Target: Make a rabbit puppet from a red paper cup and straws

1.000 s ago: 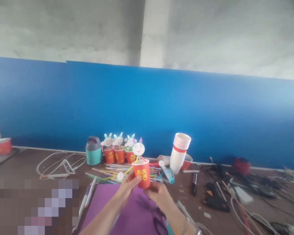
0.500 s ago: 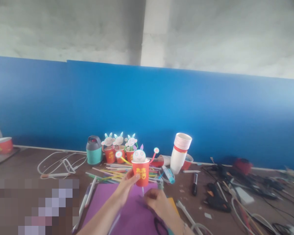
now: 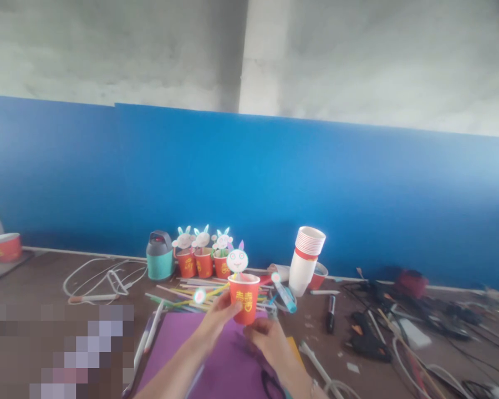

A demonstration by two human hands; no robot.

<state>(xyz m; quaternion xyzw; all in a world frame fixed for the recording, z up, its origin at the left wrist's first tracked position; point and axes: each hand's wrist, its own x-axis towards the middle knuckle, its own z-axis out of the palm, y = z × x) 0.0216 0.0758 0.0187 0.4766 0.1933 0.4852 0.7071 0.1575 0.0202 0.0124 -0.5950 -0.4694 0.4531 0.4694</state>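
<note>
My left hand is wrapped round a red paper cup with yellow characters, held upright above a purple sheet. A round white rabbit face with purple ears rises above the cup's rim. Two thin arms come off it, each ending in a white disc with a pink middle: one disc at left, another disc at right. Just under the cup, my right hand is closed in a pinch at the thin white stick below the cup; its fingers now hide the stick.
Several rabbit-topped red cups stand at the back beside a teal container. Coloured sticks lie behind the purple sheet. Right of them are stacked paper cups, a black marker, a glue gun and cables.
The rabbit face has risen out of the cup, and its disc-ended arms have swung down. The white stick below the cup has gone from sight. The cup has shifted slightly right and down.
</note>
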